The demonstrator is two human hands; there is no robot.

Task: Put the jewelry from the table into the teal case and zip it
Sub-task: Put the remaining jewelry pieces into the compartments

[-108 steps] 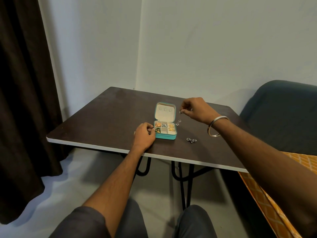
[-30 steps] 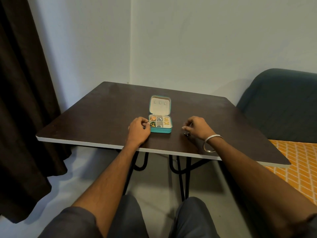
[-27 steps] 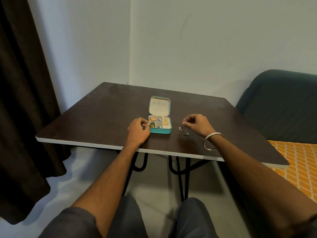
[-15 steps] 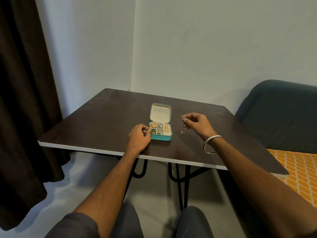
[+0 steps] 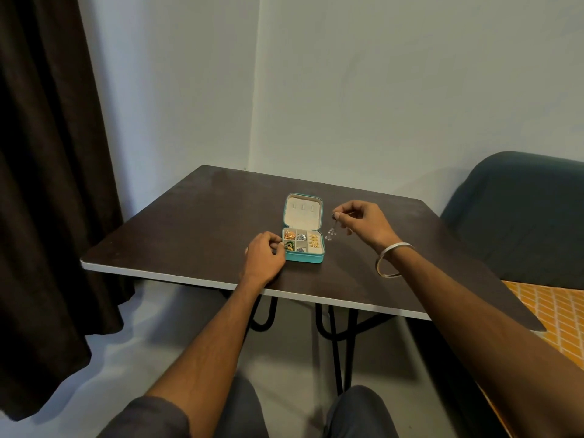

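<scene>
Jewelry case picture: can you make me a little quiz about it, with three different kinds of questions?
1. True or false: the case is zipped shut.
2. Which hand pinches the dangling silver piece? A) left B) right C) neither
3. Fill in: the left hand rests against the case's ____ side.

Key:
1. False. The lid stands open.
2. B. The right hand holds it up in the air, beside the case.
3. Left. It sits on the table touching that side.
</scene>
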